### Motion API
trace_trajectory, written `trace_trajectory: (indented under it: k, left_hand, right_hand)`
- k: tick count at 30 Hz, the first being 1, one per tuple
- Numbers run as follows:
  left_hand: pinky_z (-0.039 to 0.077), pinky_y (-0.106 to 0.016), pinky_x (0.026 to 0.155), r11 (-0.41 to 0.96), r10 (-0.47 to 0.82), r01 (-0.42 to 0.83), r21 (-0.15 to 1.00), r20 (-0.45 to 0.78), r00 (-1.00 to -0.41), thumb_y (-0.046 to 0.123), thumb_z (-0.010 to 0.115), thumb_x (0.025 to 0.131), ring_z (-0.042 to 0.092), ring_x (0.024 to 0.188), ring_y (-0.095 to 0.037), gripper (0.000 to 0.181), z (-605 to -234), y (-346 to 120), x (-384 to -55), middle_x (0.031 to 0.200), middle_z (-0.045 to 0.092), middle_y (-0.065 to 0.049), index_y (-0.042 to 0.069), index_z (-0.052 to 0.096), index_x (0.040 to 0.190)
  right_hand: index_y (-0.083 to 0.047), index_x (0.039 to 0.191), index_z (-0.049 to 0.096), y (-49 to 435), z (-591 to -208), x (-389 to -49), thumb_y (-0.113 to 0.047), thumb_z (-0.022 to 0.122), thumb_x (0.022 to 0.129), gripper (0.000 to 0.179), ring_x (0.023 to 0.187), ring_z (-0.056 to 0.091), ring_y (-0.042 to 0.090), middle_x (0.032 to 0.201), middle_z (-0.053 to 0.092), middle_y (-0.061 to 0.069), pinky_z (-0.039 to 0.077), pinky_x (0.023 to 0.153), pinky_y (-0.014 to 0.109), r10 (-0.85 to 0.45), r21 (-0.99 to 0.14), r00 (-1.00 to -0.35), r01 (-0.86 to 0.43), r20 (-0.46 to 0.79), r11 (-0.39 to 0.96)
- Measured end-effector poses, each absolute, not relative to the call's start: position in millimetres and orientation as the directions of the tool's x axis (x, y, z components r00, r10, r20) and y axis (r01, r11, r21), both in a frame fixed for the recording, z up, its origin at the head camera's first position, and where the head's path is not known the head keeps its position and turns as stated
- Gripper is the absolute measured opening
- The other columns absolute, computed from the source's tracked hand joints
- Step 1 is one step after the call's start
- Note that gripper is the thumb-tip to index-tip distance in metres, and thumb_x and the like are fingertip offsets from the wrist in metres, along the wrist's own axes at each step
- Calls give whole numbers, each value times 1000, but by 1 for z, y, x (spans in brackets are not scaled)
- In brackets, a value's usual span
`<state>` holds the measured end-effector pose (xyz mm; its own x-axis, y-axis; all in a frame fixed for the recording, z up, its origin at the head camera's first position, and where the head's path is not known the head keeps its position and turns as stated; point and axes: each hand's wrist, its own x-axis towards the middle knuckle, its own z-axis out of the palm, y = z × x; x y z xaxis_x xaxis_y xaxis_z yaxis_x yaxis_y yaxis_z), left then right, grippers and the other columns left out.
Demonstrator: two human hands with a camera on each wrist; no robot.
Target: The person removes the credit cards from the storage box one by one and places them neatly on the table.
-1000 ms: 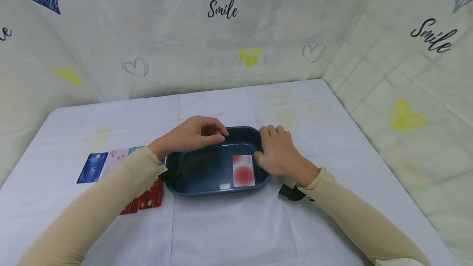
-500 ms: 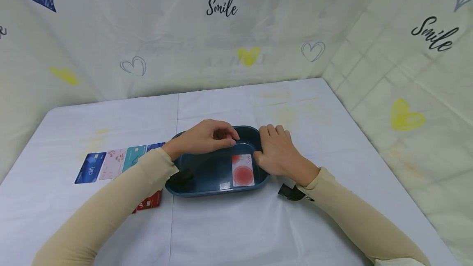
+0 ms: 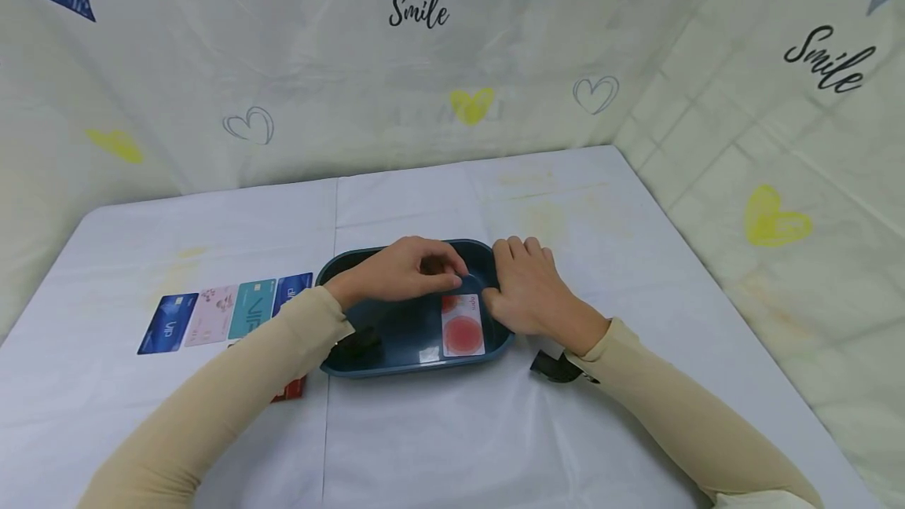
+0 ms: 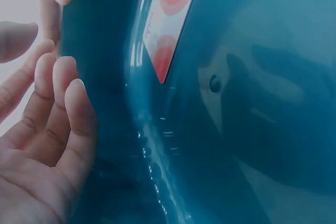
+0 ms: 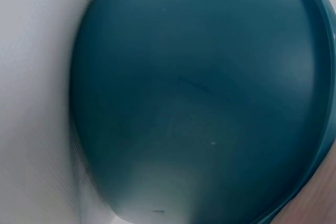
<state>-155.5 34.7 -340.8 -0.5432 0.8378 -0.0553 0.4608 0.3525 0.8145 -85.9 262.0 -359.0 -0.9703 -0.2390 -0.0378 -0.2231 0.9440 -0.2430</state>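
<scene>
A dark teal tray point(image 3: 410, 332) lies on the table in the head view. On its floor at the right end is a white card with red circles point(image 3: 463, 327), which the left wrist view shows partly. My left hand point(image 3: 406, 269) hovers over the tray's far side, fingers loosely bent and holding nothing. In the left wrist view the same hand point(image 4: 47, 145) appears palm up and bare. My right hand point(image 3: 526, 285) grips the tray's right rim, its thumb on the inner side. The right wrist view is filled by the tray's outer wall point(image 5: 194, 98).
Left of the tray, a row holds a blue VIP card point(image 3: 168, 324), a pink card point(image 3: 211, 314), a teal card point(image 3: 251, 309) and another blue card point(image 3: 291, 289). Below them, a red card point(image 3: 291, 391) shows partly under the left sleeve point(image 3: 233, 399).
My left hand has moved right and slightly nearer across the tray, uncovering more of the row of cards. The right hand, tray and red-circled card stay put.
</scene>
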Motion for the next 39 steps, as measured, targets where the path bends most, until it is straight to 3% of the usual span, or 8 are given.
trace_trajectory:
  k: [7, 14, 25, 39]
  left_hand:
    - [58, -29, 87, 351, 848, 472, 809, -61, -526, 19, 67, 101, 65, 88, -15, 24, -344, 41, -155, 107, 74, -5, 5, 71, 120]
    - [58, -25, 80, 358, 859, 449, 819, -100, -502, 20, 65, 102, 73, 82, -28, 25, -351, 45, -154, 98, 75, -15, 5, 68, 121]
    - [58, -23, 85, 379, 861, 501, 778, -97, -500, 22, 69, 99, 65, 88, -10, 24, -360, 49, -156, 103, 70, -2, 12, 69, 121]
    - [55, -22, 76, 369, 874, 515, 774, -100, -476, 20, 71, 97, 61, 90, -13, 28, -358, 56, -157, 106, 67, -2, 13, 67, 124]
  right_hand:
    - [-4, 109, 49, 261, -361, -86, -30, 57, 91, 32, 93, 39, 30, 99, 49, 10, 28, 77, 40, -240, -245, -970, -224, -34, 943]
    - [-5, 109, 49, 261, -362, -86, -29, 57, 91, 31, 93, 39, 30, 100, 49, 10, 28, 77, 40, -242, -250, -970, -226, -35, 941]
    - [-6, 106, 49, 260, -362, -86, -30, 58, 91, 30, 92, 39, 30, 97, 48, 10, 28, 77, 40, -241, -254, -970, -223, -41, 941]
    - [-7, 102, 48, 261, -360, -87, -28, 55, 89, 26, 91, 38, 30, 95, 47, 9, 27, 76, 39, -240, -253, -970, -223, -40, 942]
